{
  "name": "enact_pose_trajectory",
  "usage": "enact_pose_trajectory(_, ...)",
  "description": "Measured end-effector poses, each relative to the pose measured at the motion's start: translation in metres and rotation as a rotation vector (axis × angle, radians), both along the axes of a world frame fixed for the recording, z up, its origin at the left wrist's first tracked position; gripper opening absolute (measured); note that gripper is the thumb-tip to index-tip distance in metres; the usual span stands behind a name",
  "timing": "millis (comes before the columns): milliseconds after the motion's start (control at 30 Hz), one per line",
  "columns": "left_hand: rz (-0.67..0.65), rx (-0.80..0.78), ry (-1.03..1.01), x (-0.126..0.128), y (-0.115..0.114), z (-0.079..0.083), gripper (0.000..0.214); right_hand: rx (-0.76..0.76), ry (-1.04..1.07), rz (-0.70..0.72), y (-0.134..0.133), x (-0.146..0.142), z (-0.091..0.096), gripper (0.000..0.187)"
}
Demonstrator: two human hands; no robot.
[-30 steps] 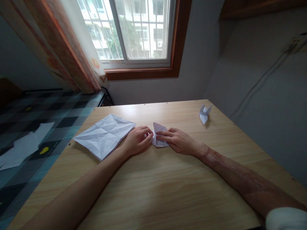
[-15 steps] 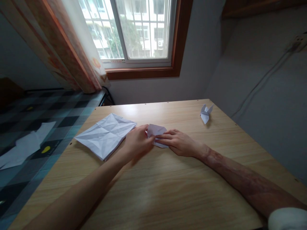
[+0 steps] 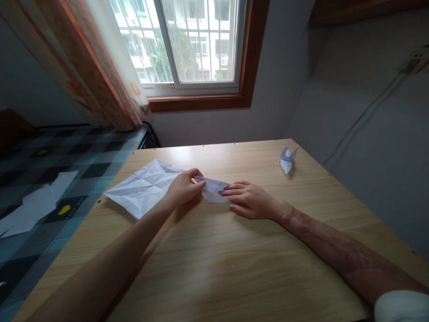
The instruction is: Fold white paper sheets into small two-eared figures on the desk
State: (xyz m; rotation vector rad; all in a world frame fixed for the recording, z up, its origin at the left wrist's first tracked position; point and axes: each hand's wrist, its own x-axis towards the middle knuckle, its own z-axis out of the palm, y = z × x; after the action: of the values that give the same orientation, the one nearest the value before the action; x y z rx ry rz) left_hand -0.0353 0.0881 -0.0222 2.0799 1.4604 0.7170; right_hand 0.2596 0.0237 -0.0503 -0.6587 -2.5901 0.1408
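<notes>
Flattened since a moment ago, the small folded paper (image 3: 212, 189) lies mid-table (image 3: 234, 268). The left hand (image 3: 183, 188), now further left, pinches its left tip. The right hand (image 3: 250, 202) presses flat on its right edge, fingers together. A creased sheet (image 3: 140, 188) lies left; a paper figure (image 3: 287, 159) stands farther back.

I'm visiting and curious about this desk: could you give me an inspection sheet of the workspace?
Surface: wooden table, pale grain.
Job's things: small folded paper lying flat between both hands.
Clutter: creased paper sheet left of it; folded paper figure at far right.
Hands: left hand pinches the small folded paper's left end; right hand rests fingertips on its right edge.
Cables: white cable on right wall.
Surroundings: window, curtain, checked surface with loose papers.
</notes>
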Motion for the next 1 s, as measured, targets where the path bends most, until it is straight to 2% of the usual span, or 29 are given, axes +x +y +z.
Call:
enact_pose_trajectory(200, -0.052, -0.093, -0.189, -0.004, 0.009, -0.010, 0.025, 0.045, 0.072, -0.010, 0.002, -0.001, -0.005, 0.026)
enact_pose_trajectory(400, -0.171, -0.153, -0.190, 0.003, -0.002, 0.007, 0.054, 0.037, 0.118, -0.026, 0.004, -0.002, -0.008, 0.027)
enact_pose_trajectory(500, -0.307, -0.192, -0.165, 0.001, -0.005, 0.012, 0.053, 0.037, 0.139, -0.041, 0.004, 0.000, -0.008, 0.025)
enact_pose_trajectory(600, -0.435, -0.263, -0.190, -0.002, -0.004, 0.010, 0.051, 0.032, 0.148, -0.055, 0.004, 0.001, -0.007, 0.023)
enact_pose_trajectory(833, -0.388, -0.201, -0.184, 0.000, -0.002, -0.003, 0.043, -0.031, 0.213, 0.014, 0.000, 0.003, -0.005, 0.018)
enact_pose_trajectory(933, -0.359, -0.192, -0.184, 0.000, 0.000, -0.011, 0.042, -0.081, 0.314, 0.006, -0.001, 0.004, -0.003, 0.026)
enact_pose_trajectory(1000, -0.354, -0.178, -0.182, -0.001, 0.001, -0.015, 0.042, -0.091, 0.404, -0.055, -0.001, 0.005, -0.002, 0.034)
